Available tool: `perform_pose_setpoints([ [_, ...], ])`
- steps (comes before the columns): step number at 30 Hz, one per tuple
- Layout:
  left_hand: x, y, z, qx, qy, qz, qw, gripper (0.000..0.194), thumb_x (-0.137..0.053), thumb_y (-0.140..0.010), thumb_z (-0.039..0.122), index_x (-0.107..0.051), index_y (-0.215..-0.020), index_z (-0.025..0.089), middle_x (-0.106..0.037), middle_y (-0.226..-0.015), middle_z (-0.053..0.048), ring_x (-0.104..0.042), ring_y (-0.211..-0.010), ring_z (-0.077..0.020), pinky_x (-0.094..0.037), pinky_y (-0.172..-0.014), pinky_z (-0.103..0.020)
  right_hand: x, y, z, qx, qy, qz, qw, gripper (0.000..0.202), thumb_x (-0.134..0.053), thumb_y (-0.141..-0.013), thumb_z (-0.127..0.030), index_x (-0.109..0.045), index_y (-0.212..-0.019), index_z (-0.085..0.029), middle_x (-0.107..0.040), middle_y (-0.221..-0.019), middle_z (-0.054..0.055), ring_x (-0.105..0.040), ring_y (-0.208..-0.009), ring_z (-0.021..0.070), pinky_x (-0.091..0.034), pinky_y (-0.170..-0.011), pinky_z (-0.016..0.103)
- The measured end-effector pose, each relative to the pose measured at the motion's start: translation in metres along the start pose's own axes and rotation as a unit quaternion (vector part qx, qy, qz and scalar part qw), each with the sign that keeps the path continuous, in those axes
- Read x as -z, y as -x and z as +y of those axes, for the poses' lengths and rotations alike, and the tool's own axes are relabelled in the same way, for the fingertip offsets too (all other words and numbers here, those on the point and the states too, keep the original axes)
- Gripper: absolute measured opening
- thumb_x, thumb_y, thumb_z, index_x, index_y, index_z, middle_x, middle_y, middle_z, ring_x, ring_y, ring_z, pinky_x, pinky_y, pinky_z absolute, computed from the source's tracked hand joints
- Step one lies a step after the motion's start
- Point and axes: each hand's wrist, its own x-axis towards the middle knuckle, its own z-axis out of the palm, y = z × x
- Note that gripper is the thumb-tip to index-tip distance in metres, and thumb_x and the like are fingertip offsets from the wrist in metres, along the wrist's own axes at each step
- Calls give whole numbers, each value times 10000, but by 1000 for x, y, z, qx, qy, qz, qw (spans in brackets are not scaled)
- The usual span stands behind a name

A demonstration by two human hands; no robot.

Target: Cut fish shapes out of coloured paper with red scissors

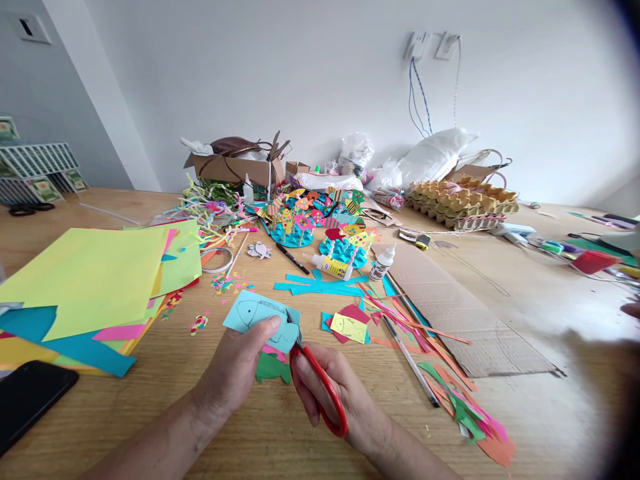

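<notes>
My left hand (235,360) pinches a light blue piece of paper (243,308) with a fish drawn on it in black lines. In my right hand (340,390) is a pair of red-handled scissors (325,381), its blades at the right part of the blue paper near the fish's tail. Most of the blades is hidden by the paper. Green paper cut-outs (273,369) lie on the table just below the blue paper. To the right, a small yellow paper with a drawn fish (349,328) rests on red and blue pieces.
Colored paper sheets (90,273) and a black phone (33,400) lie at left. Ahead are glue bottles (383,263), a black marker (293,258) and colorful paper fish (303,220). Cardboard (450,313), a pen (411,360), paper scraps (470,413) and egg trays (463,200) are at right.
</notes>
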Motion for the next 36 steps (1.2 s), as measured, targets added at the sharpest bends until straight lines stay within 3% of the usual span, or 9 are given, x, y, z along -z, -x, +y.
perform_pose_setpoints([
  [7,-2,-4,2,-15,6,22,1000,104,-606,-709,217,-550,-627,187,-566,-602,59,-481,-559,-99,-428,-562,-199,4,-1,6,-2,3,-11,1000,469,-415,-847,-584,-379,-602,-185,-387,-412,-71,-313,-334,46,-240,-352,167],
  [15,-1,-6,4,-6,18,26,999,113,-619,-691,226,-593,-594,175,-600,-550,59,-487,-506,-83,-418,-520,-178,4,1,11,2,26,-15,1000,439,-407,-870,-539,-403,-612,-184,-382,-418,-72,-334,-338,51,-258,-345,158],
  [28,3,-8,1,2,-11,20,1000,129,-617,-698,254,-612,-589,186,-552,-517,59,-451,-486,-89,-404,-504,-188,3,-2,1,-7,37,-14,999,503,-411,-813,-631,-406,-600,-175,-417,-430,-53,-357,-371,57,-277,-380,168],
  [36,3,-8,2,9,-18,15,1000,185,-614,-699,274,-530,-561,184,-483,-508,64,-398,-489,-88,-376,-502,-194,4,-1,6,-3,25,-22,999,478,-405,-840,-600,-405,-617,-177,-412,-418,-60,-336,-353,52,-256,-369,167],
])
